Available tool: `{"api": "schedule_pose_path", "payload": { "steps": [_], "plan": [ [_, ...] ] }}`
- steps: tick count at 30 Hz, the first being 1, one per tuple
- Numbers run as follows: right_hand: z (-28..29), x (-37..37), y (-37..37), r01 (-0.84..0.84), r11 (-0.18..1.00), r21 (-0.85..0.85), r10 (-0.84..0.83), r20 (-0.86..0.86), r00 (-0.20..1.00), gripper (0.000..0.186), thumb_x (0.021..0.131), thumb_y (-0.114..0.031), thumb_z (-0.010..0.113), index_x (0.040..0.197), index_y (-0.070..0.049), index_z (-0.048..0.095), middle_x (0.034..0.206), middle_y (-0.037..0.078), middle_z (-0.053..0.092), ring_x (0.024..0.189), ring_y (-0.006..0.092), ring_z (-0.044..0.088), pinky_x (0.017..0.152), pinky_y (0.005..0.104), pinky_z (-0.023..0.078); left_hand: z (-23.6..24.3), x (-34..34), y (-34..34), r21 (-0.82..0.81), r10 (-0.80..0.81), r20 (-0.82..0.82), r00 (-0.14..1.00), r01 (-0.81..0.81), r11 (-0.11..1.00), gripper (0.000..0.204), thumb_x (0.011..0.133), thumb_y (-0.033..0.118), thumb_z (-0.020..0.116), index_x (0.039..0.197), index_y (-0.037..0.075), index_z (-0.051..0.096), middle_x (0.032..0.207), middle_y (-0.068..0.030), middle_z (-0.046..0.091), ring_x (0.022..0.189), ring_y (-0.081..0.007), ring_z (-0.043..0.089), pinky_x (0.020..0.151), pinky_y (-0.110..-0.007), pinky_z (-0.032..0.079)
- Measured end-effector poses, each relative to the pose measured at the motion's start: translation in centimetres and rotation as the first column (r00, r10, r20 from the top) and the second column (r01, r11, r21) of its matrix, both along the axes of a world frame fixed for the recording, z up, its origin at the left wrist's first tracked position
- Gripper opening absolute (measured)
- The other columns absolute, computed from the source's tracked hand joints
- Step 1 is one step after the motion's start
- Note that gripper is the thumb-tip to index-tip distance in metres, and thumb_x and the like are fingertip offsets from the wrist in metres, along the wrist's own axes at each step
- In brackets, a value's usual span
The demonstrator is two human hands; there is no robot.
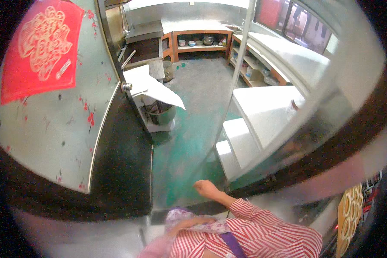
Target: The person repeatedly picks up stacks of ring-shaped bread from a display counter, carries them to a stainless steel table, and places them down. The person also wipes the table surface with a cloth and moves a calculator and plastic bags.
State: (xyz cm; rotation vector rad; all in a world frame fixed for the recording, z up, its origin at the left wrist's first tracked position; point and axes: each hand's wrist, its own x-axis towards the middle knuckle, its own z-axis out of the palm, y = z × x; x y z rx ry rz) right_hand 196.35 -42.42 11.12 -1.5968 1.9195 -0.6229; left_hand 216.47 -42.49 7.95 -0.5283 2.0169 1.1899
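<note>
Floral apron point(213, 226): worn at waist;
Left hand point(197, 221): across apron — fingers blurred, hold cannot be told;
Right hand point(205, 188): fingers curled in — nothing seen held;
Door point(120, 163): clearance from sleeves point(266, 219) should be kept

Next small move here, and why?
Probably one step forward: the door stands open on the left, green floor stretches ahead, and no object shows in the right hand. I'd bear slightly right, since the bucket stands along the left side.
</note>
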Motion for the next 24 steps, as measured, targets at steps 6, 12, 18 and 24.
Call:
{"api": "schedule_pose_path", "payload": {
  "steps": [6, 12, 18, 24],
  "plan": [
    [0.1, -8.7, -15.2, -0.066, 0.994, 0.088, 0.069, -0.038, 0.997, 0.026, 0.086, -0.021, 0.056, 0.1, -0.002, 0.066, 0.093, 0.022, 0.066, 0.086, 0.0399, 0.063, 0.075, 0.048, 0.05, -2.3, -8.6, -16.6, 0.0, -0.005, 0.0, 1.0, 0.005, 1.0, 0.055, 0.088, 0.037, 0.057, 0.137, 0.013, 0.047, 0.13, -0.0173, 0.055, 0.121, -0.0333, 0.051, 0.101, -0.042, 0.039],
    [1.7, -18.6, -25.8, 0.23, 0.939, 0.255, -0.211, -0.099, 0.973, 0.029, 0.082, -0.028, 0.06, 0.082, -0.001, 0.069, 0.08, 0.023, 0.065, 0.075, 0.0404, 0.064, 0.069, 0.0498, 0.05, -2.1, -19.9, -34.4, 0.005, -0.228, 0.052, 0.972, 0.228, 0.974, 0.055, 0.088, 0.038, 0.056, 0.137, 0.014, 0.047, 0.127, -0.0172, 0.057, 0.119, -0.0335, 0.053, 0.1, -0.041, 0.04],
    [-0.2, -29.8, -33.7, 0.589, 0.798, 0.131, -0.602, 0.104, 0.792, 0.033, 0.079, -0.03, 0.061, 0.095, -0.002, 0.071, 0.092, 0.018, 0.069, 0.086, 0.0344, 0.066, 0.079, 0.0401, 0.052, -0.2, -31.8, -51.2, -0.116, -0.448, 0.148, 0.882, 0.465, 0.878, 0.056, 0.087, 0.038, 0.055, 0.137, 0.015, 0.048, 0.126, -0.0173, 0.058, 0.118, -0.0335, 0.054, 0.099, -0.041, 0.041],
    [-3.5, -45.0, -45.7, 0.591, 0.807, 0.01, -0.59, 0.074, 0.804, 0.035, 0.079, -0.027, 0.058, 0.102, -0.002, 0.069, 0.095, 0.021, 0.068, 0.091, 0.0331, 0.066, 0.081, 0.0402, 0.052, 5.2, -49.4, -64.1, -0.103, -0.119, -0.204, 0.972, 0.099, 0.99, 0.065, 0.09, 0.039, 0.055, 0.141, 0.003, 0.038, 0.133, -0.0204, 0.052, 0.12, -0.0316, 0.054, 0.1, -0.038, 0.042]
  ]
}}
